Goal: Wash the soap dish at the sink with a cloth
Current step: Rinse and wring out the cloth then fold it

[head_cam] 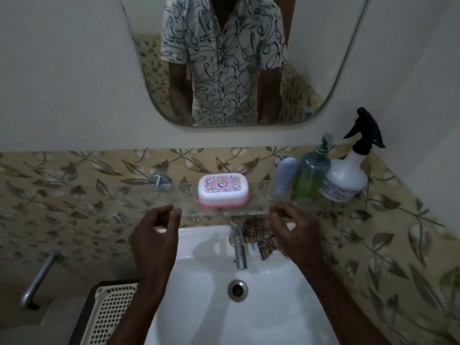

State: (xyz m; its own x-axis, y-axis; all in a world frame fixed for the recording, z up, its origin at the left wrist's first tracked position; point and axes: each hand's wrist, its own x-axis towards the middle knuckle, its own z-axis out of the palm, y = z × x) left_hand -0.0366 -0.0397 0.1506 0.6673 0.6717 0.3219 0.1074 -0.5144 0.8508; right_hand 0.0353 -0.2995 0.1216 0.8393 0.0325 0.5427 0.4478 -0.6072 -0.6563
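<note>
A white and pink lidded soap dish (pixel 223 191) rests on the glass shelf (pixel 174 197) above the white sink (pixel 206 295). A checked cloth (pixel 261 237) lies on the sink's back rim, right of the steel tap (pixel 238 245). My left hand (pixel 155 235) hovers open over the sink's left rim, below and left of the soap dish, with fingers curled and nothing in them. My right hand (pixel 291 230) hovers open just above the cloth, right of the tap and below the shelf's front edge; it covers part of the cloth.
On the shelf's right end stand a small blue tube (pixel 286 174), a green pump bottle (pixel 311 174) and a white spray bottle (pixel 348 170). A mirror (pixel 323 70) hangs above. A cream lattice basket (pixel 109 314) sits lower left, near a wall pipe (pixel 39 277).
</note>
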